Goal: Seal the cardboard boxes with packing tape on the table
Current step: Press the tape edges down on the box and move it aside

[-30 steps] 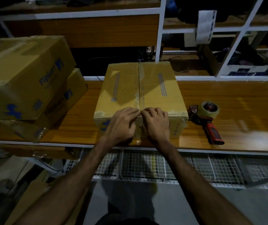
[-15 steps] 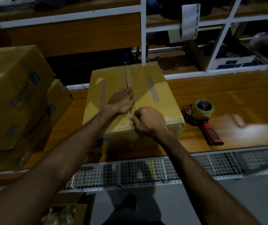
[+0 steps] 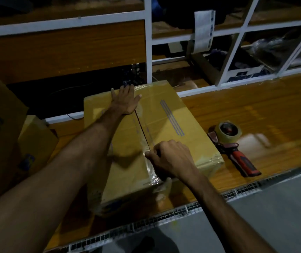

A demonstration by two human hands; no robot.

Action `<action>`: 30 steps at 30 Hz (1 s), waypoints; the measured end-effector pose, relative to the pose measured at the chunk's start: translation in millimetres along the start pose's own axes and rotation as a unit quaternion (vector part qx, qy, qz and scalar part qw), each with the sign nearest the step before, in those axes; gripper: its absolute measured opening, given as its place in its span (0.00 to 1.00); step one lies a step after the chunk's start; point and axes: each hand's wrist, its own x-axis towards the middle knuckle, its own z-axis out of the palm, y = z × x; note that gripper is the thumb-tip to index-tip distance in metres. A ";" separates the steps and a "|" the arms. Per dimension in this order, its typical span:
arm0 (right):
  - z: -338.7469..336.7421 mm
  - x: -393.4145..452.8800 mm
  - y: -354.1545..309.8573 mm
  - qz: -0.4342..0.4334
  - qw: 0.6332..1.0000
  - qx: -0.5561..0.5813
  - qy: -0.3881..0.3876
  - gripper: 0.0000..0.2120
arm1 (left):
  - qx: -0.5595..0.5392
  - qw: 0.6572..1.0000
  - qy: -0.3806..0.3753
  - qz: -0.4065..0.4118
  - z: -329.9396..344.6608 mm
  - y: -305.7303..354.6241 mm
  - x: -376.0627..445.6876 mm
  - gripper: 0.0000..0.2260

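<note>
Two cardboard boxes [image 3: 9, 128] sit stacked at the left edge, at nine o'clock, apart from both hands. At the centre of the wooden surface [image 3: 255, 114] lies the box being sealed [image 3: 164, 128], clear packing tape [image 3: 147, 143] running along its middle seam. The left hand [image 3: 126, 101], at twelve o'clock on the box top, lies flat with fingers spread, pressing the far end of the tape. The right hand [image 3: 171, 157], at six o'clock on the box top, has curled fingers pressing the near end of the tape at the box's front edge. To the right, at three o'clock, a red-handled tape dispenser [image 3: 233, 145] rests beside the box, untouched. Risk: uneven pressing could trap wrinkles or leave the tape lifting at the front corner, where it already looks crumpled, weakening the seal.
</note>
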 end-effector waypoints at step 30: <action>-7.2 290.6 68.9 -0.018 1.000 -0.012 0.003 0.35 | -0.113 0.989 -0.071 -0.067 -21.9 -157.5 -26.1 0.40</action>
